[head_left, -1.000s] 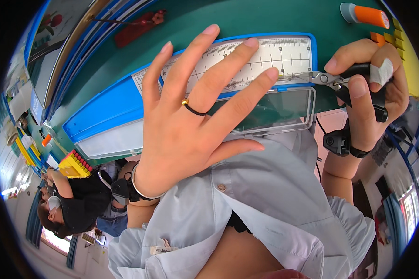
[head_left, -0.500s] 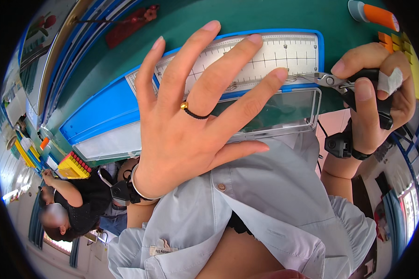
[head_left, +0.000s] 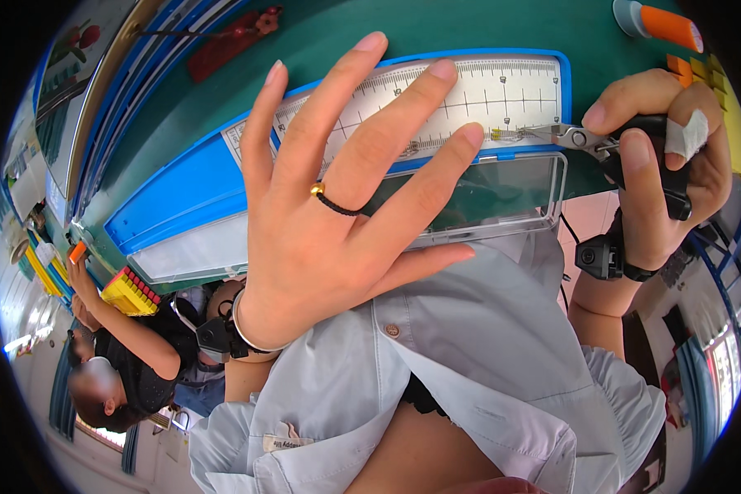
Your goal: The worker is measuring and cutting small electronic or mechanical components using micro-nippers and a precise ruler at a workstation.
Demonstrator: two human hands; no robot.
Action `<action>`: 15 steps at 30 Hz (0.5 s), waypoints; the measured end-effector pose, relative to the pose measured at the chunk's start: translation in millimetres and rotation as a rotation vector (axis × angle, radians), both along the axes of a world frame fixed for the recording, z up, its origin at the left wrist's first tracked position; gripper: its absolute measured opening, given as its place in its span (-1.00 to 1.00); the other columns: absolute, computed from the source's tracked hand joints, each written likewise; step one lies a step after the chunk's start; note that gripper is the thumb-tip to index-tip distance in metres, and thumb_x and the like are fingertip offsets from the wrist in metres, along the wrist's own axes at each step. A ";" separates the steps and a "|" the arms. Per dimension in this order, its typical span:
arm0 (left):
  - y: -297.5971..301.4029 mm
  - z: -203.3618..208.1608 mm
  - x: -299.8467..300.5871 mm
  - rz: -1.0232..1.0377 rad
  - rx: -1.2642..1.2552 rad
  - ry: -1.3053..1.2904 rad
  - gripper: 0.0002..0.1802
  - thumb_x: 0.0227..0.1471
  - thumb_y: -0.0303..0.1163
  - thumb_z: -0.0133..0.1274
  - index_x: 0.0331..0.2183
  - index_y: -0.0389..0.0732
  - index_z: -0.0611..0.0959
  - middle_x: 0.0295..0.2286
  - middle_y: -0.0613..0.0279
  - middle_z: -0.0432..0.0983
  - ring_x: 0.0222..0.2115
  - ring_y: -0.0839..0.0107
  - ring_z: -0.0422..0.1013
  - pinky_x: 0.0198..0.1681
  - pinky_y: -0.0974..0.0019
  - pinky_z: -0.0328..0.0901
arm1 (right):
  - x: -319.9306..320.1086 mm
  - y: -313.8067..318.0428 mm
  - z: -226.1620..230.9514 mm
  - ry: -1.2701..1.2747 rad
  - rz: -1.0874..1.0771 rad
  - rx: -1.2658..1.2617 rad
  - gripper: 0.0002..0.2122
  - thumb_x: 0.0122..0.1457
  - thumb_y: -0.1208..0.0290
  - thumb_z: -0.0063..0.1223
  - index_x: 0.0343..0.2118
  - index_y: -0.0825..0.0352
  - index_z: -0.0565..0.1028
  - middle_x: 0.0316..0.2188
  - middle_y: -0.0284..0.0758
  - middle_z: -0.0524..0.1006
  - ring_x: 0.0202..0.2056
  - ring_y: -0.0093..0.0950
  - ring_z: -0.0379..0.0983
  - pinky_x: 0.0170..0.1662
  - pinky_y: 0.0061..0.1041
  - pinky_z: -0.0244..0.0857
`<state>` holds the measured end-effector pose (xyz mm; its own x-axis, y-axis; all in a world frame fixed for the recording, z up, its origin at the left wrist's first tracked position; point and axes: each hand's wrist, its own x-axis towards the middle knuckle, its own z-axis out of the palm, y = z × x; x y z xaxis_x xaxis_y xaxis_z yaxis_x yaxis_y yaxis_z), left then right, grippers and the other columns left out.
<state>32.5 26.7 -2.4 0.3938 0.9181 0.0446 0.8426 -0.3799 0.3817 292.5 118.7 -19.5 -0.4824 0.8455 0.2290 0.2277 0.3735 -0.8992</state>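
Observation:
My left hand (head_left: 329,181) lies with fingers spread across a long blue case (head_left: 198,193). Inside it is a white scale card (head_left: 490,97) with ruled markings, on which several small metal pieces (head_left: 412,151) lie, partly hidden by the fingers. The case's clear lid (head_left: 519,193) hangs open on the near side. My right hand (head_left: 675,156) is closed around black-handled needle-nose pliers (head_left: 580,138). Their thin tips reach over the right end of the card, beside a tiny coil-like piece (head_left: 506,133). Whether the jaws grip that piece is too small to tell.
An orange-and-grey cylinder (head_left: 667,29) lies at the far right, with yellow and orange blocks (head_left: 700,74) below it. At the left stand blue folders (head_left: 123,107) and a yellow block holder (head_left: 132,292). A co-worker (head_left: 148,362) sits at the lower left.
My left index finger has drawn back to the left, uncovering the small piece near the plier tips. The co-worker's arm has reached up toward an orange object.

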 end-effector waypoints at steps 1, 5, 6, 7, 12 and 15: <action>-0.6 -0.6 -0.1 0.003 0.003 -0.004 -0.18 -0.32 0.29 0.26 0.01 0.10 0.72 0.15 0.18 0.45 0.22 -0.05 0.28 0.30 -0.21 -0.03 | -2.7 -0.5 1.6 0.003 -0.003 -0.001 -0.75 0.18 0.54 0.09 -0.39 0.26 0.18 -0.37 -0.01 0.58 -0.40 -0.48 0.44 -0.30 -0.60 0.37; -0.5 -0.6 0.7 0.007 0.005 -0.020 -0.19 -0.33 0.27 0.27 -0.01 0.07 0.72 0.14 0.17 0.46 0.21 -0.05 0.29 0.30 -0.20 -0.03 | -3.2 -0.2 3.5 -0.005 0.009 -0.032 -0.76 0.17 0.56 0.08 -0.40 0.26 0.19 -0.37 0.00 0.58 -0.41 -0.48 0.44 -0.29 -0.60 0.37; -0.3 0.1 0.9 0.006 0.002 -0.023 -0.19 -0.32 0.26 0.28 -0.01 0.07 0.73 0.14 0.18 0.46 0.21 -0.05 0.29 0.30 -0.19 -0.03 | -4.2 -0.8 4.2 0.009 0.006 -0.036 -0.76 0.17 0.57 0.08 -0.40 0.26 0.19 -0.37 0.00 0.58 -0.41 -0.48 0.44 -0.28 -0.60 0.36; 1.2 0.7 2.0 0.003 0.004 -0.018 -0.20 -0.31 0.26 0.28 -0.01 0.06 0.73 0.14 0.18 0.46 0.21 -0.05 0.29 0.30 -0.19 -0.03 | -3.7 -0.9 6.0 0.018 0.000 -0.036 -0.77 0.16 0.58 0.07 -0.40 0.26 0.19 -0.37 0.00 0.58 -0.41 -0.48 0.44 -0.28 -0.60 0.36; -2.0 7.9 5.0 0.017 -0.047 0.074 -0.22 -0.23 0.26 0.27 0.01 0.03 0.72 0.18 0.17 0.42 0.25 -0.03 0.23 0.31 -0.20 -0.03 | -23.5 -9.9 6.7 0.216 -0.086 -0.109 -0.74 0.06 0.55 0.13 -0.37 0.26 0.20 -0.42 0.01 0.55 -0.46 -0.52 0.37 -0.32 -0.64 0.28; -2.1 11.4 3.4 0.000 -0.041 0.055 -0.22 -0.17 0.22 0.28 0.04 -0.02 0.68 0.20 0.16 0.39 0.27 -0.06 0.19 0.32 -0.22 -0.05 | -7.1 -9.6 10.0 0.449 -0.028 -0.221 -0.73 0.03 0.47 0.14 -0.37 0.25 0.22 -0.47 0.00 0.53 -0.49 -0.50 0.34 -0.35 -0.59 0.28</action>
